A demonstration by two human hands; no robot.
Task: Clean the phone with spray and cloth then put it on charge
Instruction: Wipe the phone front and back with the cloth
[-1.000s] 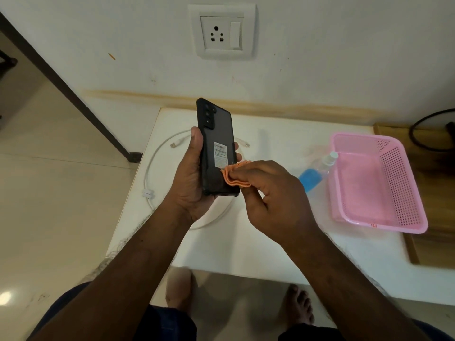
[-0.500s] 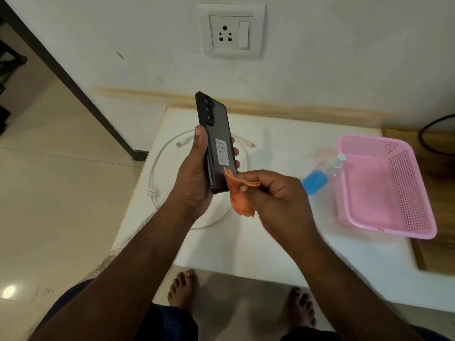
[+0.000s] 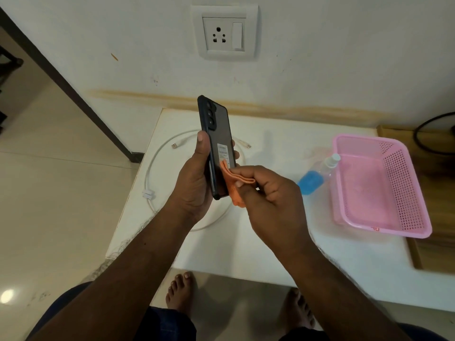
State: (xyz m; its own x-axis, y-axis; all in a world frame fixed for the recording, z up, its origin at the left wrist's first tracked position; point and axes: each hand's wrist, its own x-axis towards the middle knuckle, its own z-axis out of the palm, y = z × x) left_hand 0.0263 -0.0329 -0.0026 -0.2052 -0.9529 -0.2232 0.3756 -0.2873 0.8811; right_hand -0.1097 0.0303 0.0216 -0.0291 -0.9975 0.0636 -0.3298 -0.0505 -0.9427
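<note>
Phone [image 3: 216, 146] held upright above the table [image 3: 270, 242], back and camera cluster facing the viewer, screen turned away. It is gripped by the left hand [image 3: 194, 185]: thumb laid along the near edge, fingertips seen wrapping the far edge. An orange cloth [image 3: 234, 187] is pinched, folded, in the right hand [image 3: 270, 200], thumb and forefinger curled tight on it; one corner of the cloth is touching the lower back of the phone, just under the white label.

Step in hand is judged to be the wiping of the back. Only the lower corner is being touched now, so the upper half and the lens cluster are judged to be left still. More cloth could be spread flat under the fingers so that a wider patch is covered with each stroke. The grip on the edges is best kept firm, since the phone is pressed sideways by the wipe and could be tipped out of the hand. Whether the surface is wet cannot be told.

Spray [image 3: 317, 177] lies on its side on the table, against the pink basket [image 3: 384, 217]. White cable [image 3: 157, 166] is looped on the table under the hands, both plugs free, not yet in the socket [image 3: 224, 33] on the wall above. Charging is judged to be not yet begun.
</note>
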